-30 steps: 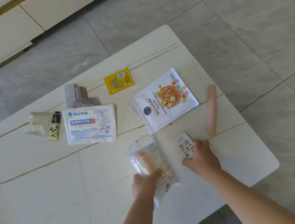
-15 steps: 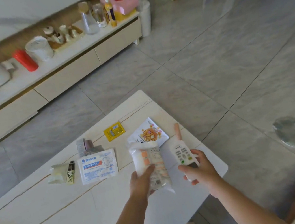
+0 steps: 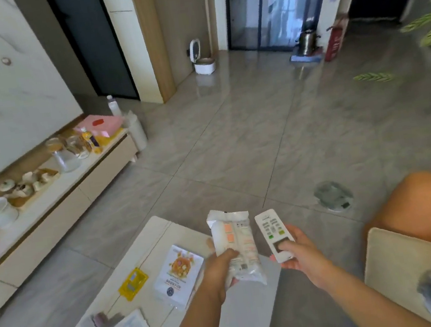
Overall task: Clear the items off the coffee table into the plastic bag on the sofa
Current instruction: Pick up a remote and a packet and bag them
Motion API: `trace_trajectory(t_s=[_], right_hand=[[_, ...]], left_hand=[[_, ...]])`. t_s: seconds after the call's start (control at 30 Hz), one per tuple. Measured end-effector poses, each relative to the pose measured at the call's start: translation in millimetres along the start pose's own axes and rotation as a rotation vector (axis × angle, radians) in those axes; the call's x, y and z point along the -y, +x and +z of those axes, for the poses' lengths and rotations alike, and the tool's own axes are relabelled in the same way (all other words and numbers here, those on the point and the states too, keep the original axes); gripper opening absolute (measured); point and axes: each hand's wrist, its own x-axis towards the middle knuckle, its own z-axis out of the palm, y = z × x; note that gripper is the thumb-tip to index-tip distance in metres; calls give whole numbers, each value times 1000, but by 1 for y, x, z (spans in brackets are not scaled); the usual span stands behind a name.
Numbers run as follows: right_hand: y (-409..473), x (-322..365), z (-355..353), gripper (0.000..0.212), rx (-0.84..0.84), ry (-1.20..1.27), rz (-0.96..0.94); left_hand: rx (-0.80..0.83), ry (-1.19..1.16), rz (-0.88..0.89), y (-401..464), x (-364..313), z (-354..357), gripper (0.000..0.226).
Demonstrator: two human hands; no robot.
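Still tabled: four packets (image 3: 178, 272) (one remote (image 3: 275, 234) held).

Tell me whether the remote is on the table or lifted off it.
Lifted off: the right hand grips the remote in the air, past the table edge.

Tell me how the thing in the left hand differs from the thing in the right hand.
The clear packet in the left hand is a soft crinkled pouch; the remote in the right hand is a rigid white slab with buttons. The packet is wider. Both are held upright off the coffee table.
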Motion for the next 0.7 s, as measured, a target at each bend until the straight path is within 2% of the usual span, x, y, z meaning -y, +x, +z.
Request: trace_trajectory(t_s=[0.07,0.2,0.37,0.53,0.7], right_hand=[[-12,4,-22,43,-73,91,-27],[-37,9,-69,37,-158,226,-87],[-63,-2,-136,36,-303,376,-127],[-91,-17,-207,32,-432,426,-140],[-120,-38,-275,16,-525,495,-140]], left_hand=[[61,38,14,-8,-5,22,34],[125,144,65,-20,-10,72,13],[237,230,78,-38,-8,143,8],[339,316,73,-54,6,220,1],[372,372,62,-60,39,291,32]])
